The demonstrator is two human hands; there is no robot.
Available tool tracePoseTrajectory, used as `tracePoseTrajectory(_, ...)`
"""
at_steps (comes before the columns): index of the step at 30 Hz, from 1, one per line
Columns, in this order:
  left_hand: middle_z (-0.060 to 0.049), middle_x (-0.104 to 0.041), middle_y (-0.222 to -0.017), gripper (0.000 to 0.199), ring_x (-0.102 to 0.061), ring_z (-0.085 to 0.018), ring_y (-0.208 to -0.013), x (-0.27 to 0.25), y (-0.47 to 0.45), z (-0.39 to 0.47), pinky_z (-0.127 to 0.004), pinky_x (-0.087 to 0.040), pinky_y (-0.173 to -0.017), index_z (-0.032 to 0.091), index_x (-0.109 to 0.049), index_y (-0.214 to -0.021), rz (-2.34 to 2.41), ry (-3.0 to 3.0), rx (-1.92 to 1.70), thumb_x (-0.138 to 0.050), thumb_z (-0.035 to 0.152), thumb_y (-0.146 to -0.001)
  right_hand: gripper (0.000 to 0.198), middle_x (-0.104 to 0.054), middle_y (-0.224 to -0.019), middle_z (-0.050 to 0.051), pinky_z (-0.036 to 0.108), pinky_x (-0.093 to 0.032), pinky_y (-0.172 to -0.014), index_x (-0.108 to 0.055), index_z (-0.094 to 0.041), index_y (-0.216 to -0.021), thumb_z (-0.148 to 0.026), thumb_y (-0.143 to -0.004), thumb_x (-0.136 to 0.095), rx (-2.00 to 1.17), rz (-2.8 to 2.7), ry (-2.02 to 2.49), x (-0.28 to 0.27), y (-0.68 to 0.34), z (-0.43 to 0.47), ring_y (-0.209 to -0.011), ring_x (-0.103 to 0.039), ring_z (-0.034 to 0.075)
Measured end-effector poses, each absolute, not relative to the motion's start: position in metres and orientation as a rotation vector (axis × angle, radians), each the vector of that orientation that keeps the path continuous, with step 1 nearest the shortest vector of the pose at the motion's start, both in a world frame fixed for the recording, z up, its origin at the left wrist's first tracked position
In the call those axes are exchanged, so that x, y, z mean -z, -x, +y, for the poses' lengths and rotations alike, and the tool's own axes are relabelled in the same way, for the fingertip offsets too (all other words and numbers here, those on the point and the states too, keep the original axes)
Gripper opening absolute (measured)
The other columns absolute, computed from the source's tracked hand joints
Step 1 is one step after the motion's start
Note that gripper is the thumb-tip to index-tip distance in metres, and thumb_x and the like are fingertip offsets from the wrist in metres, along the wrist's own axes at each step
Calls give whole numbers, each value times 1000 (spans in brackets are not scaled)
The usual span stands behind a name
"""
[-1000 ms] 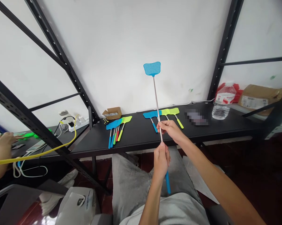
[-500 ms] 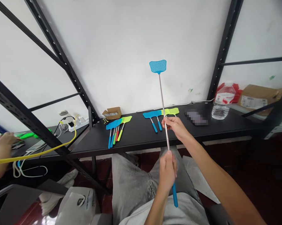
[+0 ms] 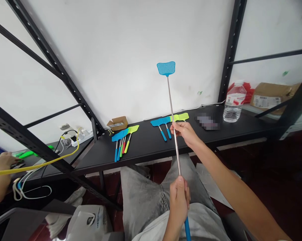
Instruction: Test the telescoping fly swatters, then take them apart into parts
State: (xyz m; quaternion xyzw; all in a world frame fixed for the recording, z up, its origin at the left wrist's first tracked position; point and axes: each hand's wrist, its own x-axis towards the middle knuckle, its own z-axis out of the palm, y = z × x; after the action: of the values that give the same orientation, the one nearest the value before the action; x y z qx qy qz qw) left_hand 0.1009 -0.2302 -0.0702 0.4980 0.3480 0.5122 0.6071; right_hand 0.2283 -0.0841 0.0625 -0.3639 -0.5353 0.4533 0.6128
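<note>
Held item: blue mesh-headed fly swatter with telescopic silver metal rod and blue grip (image 3: 175,134), upright, slightly tilted, head high against the white wall (image 3: 130,50), above the lap in grey trousers (image 3: 143,197).
Left hand (image 3: 179,197): fist closed around the lower rod just above the blue grip.
Right hand (image 3: 187,131): fingers pinched on the rod about midway, well apart from the left hand.

Black counter (image 3: 236,132), on a black metal rack frame (image 3: 227,50):
- bunch of short swatters, blue and yellow-green heads, blue, red and green grips (image 3: 122,139), left of centre.
- second group, blue and yellow-green heads (image 3: 166,121), lying just behind the right hand.
- small open brown cardboard box with white label (image 3: 118,123), at the wall.
- clear plastic water bottle with red-and-white label (image 3: 233,102), far right.
- blurred flat object (image 3: 206,121), between swatters and bottle; identity not discernible.

Neighbouring bay, right: brown cardboard package (image 3: 268,95), red bag (image 3: 251,90) behind the bottle.
Left: white power strip (image 3: 82,135), yellow cable (image 3: 40,163), another person's hand (image 3: 1,161) on the adjoining surface.
Floor, lower left: white plastic bag (image 3: 87,221).
</note>
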Motion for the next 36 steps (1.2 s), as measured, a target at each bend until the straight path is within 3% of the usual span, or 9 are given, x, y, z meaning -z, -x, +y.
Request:
tracePoseTrajectory(6, 7, -33, -39, 52, -30, -9, -34, 65, -78, -218, -23, -28, -43, 20, -45, -67, 972, -1330, -1093, -34, 63, -94, 46, -64, -67, 6, 24, -43, -50, -67, -17, -68, -63, -73, -70, -1114, -1209, 834, -58, -232, -79, -59, -54, 13)
tracePoseTrajectory(13, -3, -61, -67, 33, -55, -18, -64, 13, -20, -181, -28, -38, -63, 20, -60, -78, 1470, -1972, -1098, -44, 43, -96, 38, -73, -81, 8, 19, -47, -47, -69, -17, -85, -52, -71, -78, -1186, -1079, 773, -57, -238, -74, -57, -63, 11)
tracePoseTrajectory(15, -6, -66, -86, 18, -58, -23, -81, -9, -16, -176, -34, -41, -74, 21, -65, -90, 1680, -2104, -1273, -53, 35, -91, 35, -74, -85, 8, 19, -49, -49, -68, -17, -84, -49, -73, -78, -1196, -1055, 727, -57, -236, -73, -60, -66, 12)
tracePoseTrajectory(19, -9, -65, -107, 15, -56, -26, -104, -46, -35, -182, -40, -40, -92, 23, -67, -98, 1709, -1997, -1841, -57, 27, -88, 28, -75, -91, 9, 18, -53, -53, -67, -17, -86, -43, -77, -76, -1261, -1019, 626, -52, -226, -71, -65, -71, 13)
tracePoseTrajectory(21, -7, -67, -97, 13, -60, -23, -95, -55, -50, -186, -37, -43, -88, 22, -67, -94, 1506, -1875, -1970, -58, 27, -88, 26, -76, -92, 9, 18, -54, -55, -67, -17, -87, -40, -78, -76, -1306, -1013, 585, -48, -218, -71, -67, -72, 14)
tracePoseTrajectory(24, -2, -64, -70, 20, -58, -15, -63, -49, -63, -179, -28, -45, -64, 19, -68, -92, 1129, -1703, -1618, -59, 36, -87, 25, -75, -95, 10, 19, -56, -58, -67, -16, -90, -37, -78, -76, -1370, -1025, 530, -42, -204, -73, -72, -73, 16)
tracePoseTrajectory(27, 0, -59, -56, 35, -50, -11, -47, -30, -60, -152, -24, -39, -49, 15, -65, -86, 976, -1379, -1427, -60, 50, -84, 25, -75, -102, 11, 20, -57, -62, -68, -16, -93, -34, -79, -76, -1460, -1041, 482, -35, -190, -77, -78, -74, 18)
tracePoseTrajectory(31, 1, -57, -53, 47, -46, -10, -41, -14, -35, -114, -22, -35, -42, 16, -58, -82, 892, -951, -1656, -50, 63, -85, 23, -74, -104, 12, 22, -58, -69, -70, -15, -93, -32, -78, -76, -1603, -1088, 462, -27, -174, -81, -84, -74, 19)
tracePoseTrajectory(36, 4, -49, -54, 36, -45, -9, -43, -13, 2, -106, -22, -34, -43, 18, -51, -72, 734, -778, -1922, -59, 51, -85, 30, -74, -102, 12, 23, -57, -72, -73, -13, -92, -42, -85, -68, -1638, -1131, 492, -25, -172, -81, -83, -73, 18)
